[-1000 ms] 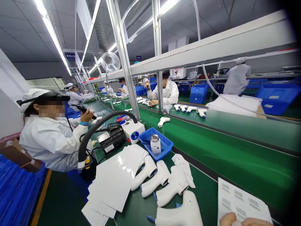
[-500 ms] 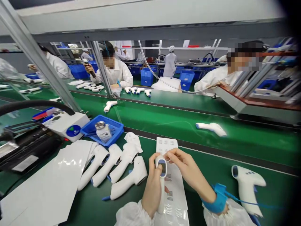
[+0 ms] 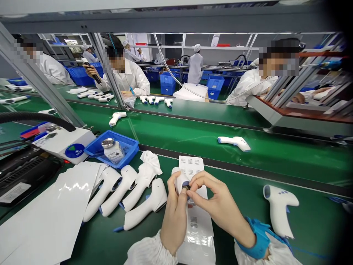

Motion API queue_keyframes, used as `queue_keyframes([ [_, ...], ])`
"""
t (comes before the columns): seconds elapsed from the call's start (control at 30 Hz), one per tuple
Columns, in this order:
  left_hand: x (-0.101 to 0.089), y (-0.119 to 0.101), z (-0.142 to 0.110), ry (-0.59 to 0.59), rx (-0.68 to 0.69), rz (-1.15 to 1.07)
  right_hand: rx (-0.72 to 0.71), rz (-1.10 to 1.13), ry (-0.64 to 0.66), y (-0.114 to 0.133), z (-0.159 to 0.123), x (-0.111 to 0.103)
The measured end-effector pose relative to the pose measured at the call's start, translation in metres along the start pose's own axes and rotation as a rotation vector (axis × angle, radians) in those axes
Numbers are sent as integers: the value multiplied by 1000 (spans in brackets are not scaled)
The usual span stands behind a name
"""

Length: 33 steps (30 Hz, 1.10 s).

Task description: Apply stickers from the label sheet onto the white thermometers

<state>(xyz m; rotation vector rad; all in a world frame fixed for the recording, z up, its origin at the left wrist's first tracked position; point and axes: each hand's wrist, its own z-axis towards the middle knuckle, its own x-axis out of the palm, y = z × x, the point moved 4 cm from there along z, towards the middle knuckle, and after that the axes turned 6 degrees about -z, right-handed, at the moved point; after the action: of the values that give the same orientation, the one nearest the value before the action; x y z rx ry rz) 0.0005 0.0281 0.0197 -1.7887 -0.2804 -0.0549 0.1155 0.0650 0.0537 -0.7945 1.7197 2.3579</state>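
My left hand [image 3: 173, 217] is wrapped round a white thermometer gun [image 3: 179, 179], holding it upright over a label sheet [image 3: 194, 206]. My right hand [image 3: 217, 204] pinches at the gun's blue-rimmed top, fingertips pressed together on something too small to make out. A blue wrist strap [image 3: 257, 237] is on my right wrist. Several more white thermometer guns [image 3: 129, 191] lie in a row to the left of my hands, one with a white cloth [image 3: 150, 160] on it. Another gun [image 3: 278, 206] lies to the right.
A blue tray [image 3: 125, 154] holds a small bottle [image 3: 112, 150]. White sheets [image 3: 46, 217] lie at the near left beside a white box [image 3: 68, 141] and black device [image 3: 22, 173]. One gun [image 3: 234, 141] rides the green conveyor [image 3: 193, 138]. Workers in white sit opposite.
The view swung from the left of the line down to my hands. The gun now sits higher in my left hand, and my right fingers have closed onto its top.
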Motion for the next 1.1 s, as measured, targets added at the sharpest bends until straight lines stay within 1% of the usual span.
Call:
queue_keyframes([
  [0.07,-1,0,0,9,8,-1,12,-40,14,2,-1,0],
  [0.2,-3,3,2,-4,27,-5,85,-164,33,0,-3,-1],
  [0.27,-3,4,2,-1,17,-6,113,-162,30,-2,-4,-1],
  [0.33,-2,7,3,26,-55,-29,136,-165,2,-4,-4,-1],
  [0.47,3,13,1,130,-247,-117,138,-248,-154,-8,-3,-6],
  [0.5,3,13,0,146,-268,-135,120,-232,-156,-9,-1,-6],
  [0.57,3,12,-2,174,-278,-166,68,-142,-73,-11,3,-3],
  [0.63,3,9,-5,224,-258,-195,31,-36,16,-12,8,1],
  [0.67,4,8,-6,254,-239,-205,29,8,28,-13,9,1],
  [0.77,4,7,-9,292,-155,-179,47,90,-6,-14,11,1],
  [0.87,2,8,-9,261,-77,-110,42,114,14,-13,8,4],
  [1.0,-3,3,-8,213,-26,-25,73,126,122,-9,3,10],
  [1.1,-6,-4,-8,197,-1,-2,124,187,181,-6,-1,12],
])
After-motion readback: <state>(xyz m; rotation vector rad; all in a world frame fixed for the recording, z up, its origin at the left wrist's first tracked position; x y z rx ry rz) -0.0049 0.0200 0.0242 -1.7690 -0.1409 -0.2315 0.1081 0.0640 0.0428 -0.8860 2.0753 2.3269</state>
